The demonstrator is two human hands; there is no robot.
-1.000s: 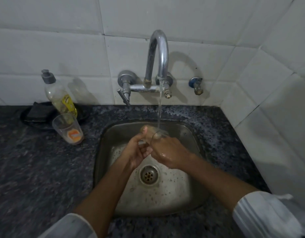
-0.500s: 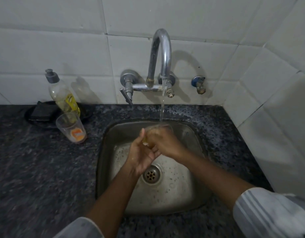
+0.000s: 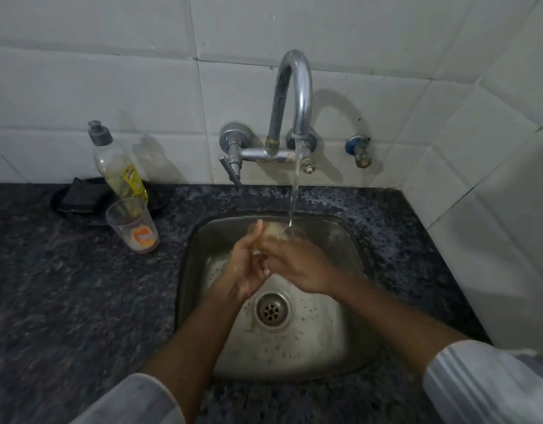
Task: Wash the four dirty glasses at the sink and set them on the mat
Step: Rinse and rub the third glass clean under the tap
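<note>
Rinsing glass [image 3: 275,232] under tap [image 3: 294,96]

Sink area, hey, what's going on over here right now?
A person is washing a glass over the sink, with both hands around it: the left hand and the right hand. Water from the tap runs down onto the glass. A second glass with orange residue stands upright on the counter to the left, in front of a soap bottle.
</note>
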